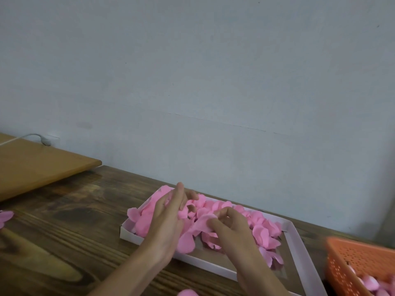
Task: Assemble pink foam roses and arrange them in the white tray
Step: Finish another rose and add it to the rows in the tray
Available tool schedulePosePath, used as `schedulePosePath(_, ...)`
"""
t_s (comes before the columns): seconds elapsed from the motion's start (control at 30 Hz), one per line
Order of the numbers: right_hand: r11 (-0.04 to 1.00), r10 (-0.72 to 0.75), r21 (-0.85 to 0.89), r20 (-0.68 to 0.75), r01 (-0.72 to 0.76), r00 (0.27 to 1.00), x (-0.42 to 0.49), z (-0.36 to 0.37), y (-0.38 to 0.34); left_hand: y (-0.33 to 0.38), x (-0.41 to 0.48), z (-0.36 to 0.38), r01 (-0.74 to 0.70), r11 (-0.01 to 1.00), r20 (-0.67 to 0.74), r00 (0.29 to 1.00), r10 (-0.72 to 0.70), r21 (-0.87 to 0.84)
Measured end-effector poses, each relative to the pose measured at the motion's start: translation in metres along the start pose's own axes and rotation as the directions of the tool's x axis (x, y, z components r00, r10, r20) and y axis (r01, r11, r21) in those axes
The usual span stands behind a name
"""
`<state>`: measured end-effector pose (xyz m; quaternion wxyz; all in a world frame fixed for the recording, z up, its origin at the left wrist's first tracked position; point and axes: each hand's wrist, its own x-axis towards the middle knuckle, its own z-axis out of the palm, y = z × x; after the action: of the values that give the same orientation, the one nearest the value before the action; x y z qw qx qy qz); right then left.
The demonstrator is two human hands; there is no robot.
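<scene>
A person's right hand (232,228) is pinching a pink foam rose (201,226) above the white tray (128,234), petals trailing leftward toward the nearer left hand (168,218), which is resting flat-fingered on the pile (263,229).

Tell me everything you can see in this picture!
white tray: one, white, mid-table
pink foam petals: many, pink, heaped in tray
orange basket: one, orange, far right, holding pink pieces
loose pink pieces: two, pink, left and bottom edges
table: one, dark wood, underneath
board: one, tan, rear left
cable: one, white, along board's back edge
wall: one, grey-blue, behind
left hand: one, open, on petals
right hand: one, pinching a petal
</scene>
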<state>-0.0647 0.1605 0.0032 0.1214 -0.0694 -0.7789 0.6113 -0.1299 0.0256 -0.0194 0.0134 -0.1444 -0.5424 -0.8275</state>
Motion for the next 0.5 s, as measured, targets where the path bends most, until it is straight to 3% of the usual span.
schedulePosePath(0.3, 0.945, 0.088, 0.309, 0.069, -0.106, 0.994, 0.0010, -0.0027, -0.0019, -0.0023, -0.0009, 0.0005, 0.029, 0.999, 0.054, 0.998, -0.028, -0.030)
schedulePosePath(0.5, 0.932, 0.094, 0.343, 0.091, -0.119, 0.991, -0.0014, -0.0016, -0.0037, 0.0010, -0.0043, 0.0035, 0.067, 0.998, 0.040, 0.997, -0.066, -0.002)
